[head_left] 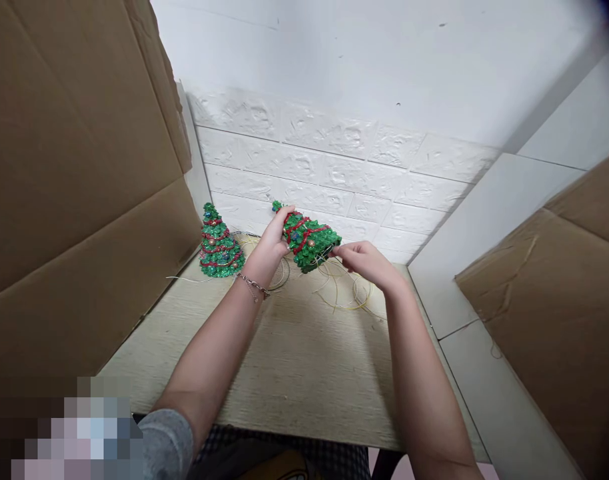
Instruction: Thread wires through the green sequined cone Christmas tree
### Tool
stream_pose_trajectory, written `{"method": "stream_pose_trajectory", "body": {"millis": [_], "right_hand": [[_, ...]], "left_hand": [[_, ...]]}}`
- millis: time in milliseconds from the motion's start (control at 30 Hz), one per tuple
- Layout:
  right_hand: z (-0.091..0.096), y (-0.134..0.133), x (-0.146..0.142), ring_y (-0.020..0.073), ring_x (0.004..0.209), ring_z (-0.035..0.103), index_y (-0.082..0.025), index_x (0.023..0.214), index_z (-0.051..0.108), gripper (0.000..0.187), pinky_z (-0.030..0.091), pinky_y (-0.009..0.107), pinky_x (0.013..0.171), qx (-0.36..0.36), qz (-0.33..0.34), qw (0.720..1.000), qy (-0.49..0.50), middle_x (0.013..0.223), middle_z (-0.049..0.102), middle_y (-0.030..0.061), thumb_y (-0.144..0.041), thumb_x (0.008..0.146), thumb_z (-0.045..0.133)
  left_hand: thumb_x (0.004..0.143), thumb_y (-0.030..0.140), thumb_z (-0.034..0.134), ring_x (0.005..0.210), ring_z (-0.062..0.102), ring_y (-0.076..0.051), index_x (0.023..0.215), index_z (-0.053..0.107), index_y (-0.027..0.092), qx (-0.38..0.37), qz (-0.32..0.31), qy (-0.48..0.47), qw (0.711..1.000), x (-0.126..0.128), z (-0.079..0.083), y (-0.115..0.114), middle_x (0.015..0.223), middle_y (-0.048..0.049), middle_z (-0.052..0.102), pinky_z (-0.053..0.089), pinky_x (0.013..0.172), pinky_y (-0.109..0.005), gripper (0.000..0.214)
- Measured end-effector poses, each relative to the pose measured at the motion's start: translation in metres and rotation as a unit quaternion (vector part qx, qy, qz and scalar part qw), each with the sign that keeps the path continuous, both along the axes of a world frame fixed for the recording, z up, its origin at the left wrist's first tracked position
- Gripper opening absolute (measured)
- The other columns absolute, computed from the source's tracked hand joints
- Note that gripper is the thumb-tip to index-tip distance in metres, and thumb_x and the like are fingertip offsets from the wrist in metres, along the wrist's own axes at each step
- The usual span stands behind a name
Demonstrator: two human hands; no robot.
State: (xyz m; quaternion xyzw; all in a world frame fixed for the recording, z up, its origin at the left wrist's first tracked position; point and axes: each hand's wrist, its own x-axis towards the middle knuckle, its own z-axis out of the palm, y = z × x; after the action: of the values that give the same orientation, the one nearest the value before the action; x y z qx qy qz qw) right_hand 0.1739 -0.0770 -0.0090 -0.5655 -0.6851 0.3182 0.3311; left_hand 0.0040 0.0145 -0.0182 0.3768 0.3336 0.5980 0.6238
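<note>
Head view, and the left hand (274, 239) is clamping its fingers around the tree (312, 240), holding it tilted above the table (314, 373), tip pointing up and left, base facing down and right. Over at that base, the right hand (363, 260) is curling its fingers close together by the rim; whether they're gripping anything, I can't tell. Now the edges: the table is running back to the white wall (324, 157), which is rising just behind the tree, and the most room is spreading from the hands toward the near edge. Sideways it's tightening! Cardboard (84, 167) is walling off the left, a white panel (489, 213) is hemming in the right, and more cardboard (574, 287) is standing against that panel. And who's crowding the hands? A second tree (217, 247) is standing upright on the table, blocking the way left. Wires (354, 307) are looping under both hands, lying directly below the held tree. A bracelet (252, 285) is circling the left wrist.
</note>
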Motion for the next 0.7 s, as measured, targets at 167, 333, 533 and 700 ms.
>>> {"method": "stream_pose_trajectory", "body": {"millis": [167,333,533,700], "right_hand": [[0.004,-0.008,0.002,0.0093,0.058,0.047,-0.022,0.119,0.06,0.045,0.039,0.021,0.052,-0.087,0.085,0.992,-0.019,0.07,0.056,-0.0011,-0.034,0.076,0.056],[0.004,-0.004,0.014,0.0093,0.053,0.044,-0.018,0.085,0.064,0.026,0.036,0.022,0.049,-0.07,0.076,0.993,-0.054,0.06,0.05,-0.0018,-0.034,0.082,0.045],[-0.017,0.015,0.036,0.0218,0.08,0.062,-0.014,0.081,0.067,0.02,0.042,0.029,0.065,-0.106,-0.153,0.917,-0.353,0.092,0.068,0.0144,-0.024,0.08,0.051],[-0.052,0.034,0.051,0.0282,0.095,0.063,-0.015,0.089,0.069,0.019,0.046,0.033,0.072,-0.172,-0.187,0.89,-0.378,0.104,0.067,0.0177,-0.022,0.073,0.061]], "left_hand": [[0.063,0.026,0.065,0.045,0.048,-0.011,0.059,0.05,0.019,-0.095,-0.048,-0.088,0.99,0.002,0.001,-0.002,0.055,0.0003,0.054,0.043,0.044,-0.027,0.018],[0.063,0.028,0.066,0.046,0.047,-0.01,0.06,0.048,0.019,-0.025,-0.035,-0.049,0.998,0.002,0.002,-0.005,0.055,0.0008,0.05,0.042,0.044,-0.025,0.021],[0.058,0.025,0.071,0.054,0.051,-0.011,0.072,0.052,0.018,0.122,0.058,0.085,0.987,0.009,0.006,-0.016,0.064,0.0012,0.053,0.044,0.05,-0.025,0.025],[0.058,0.025,0.071,0.056,0.05,-0.01,0.072,0.052,0.018,0.149,0.076,0.132,0.977,0.013,0.004,-0.015,0.065,0.0013,0.052,0.043,0.053,-0.024,0.024]]}}
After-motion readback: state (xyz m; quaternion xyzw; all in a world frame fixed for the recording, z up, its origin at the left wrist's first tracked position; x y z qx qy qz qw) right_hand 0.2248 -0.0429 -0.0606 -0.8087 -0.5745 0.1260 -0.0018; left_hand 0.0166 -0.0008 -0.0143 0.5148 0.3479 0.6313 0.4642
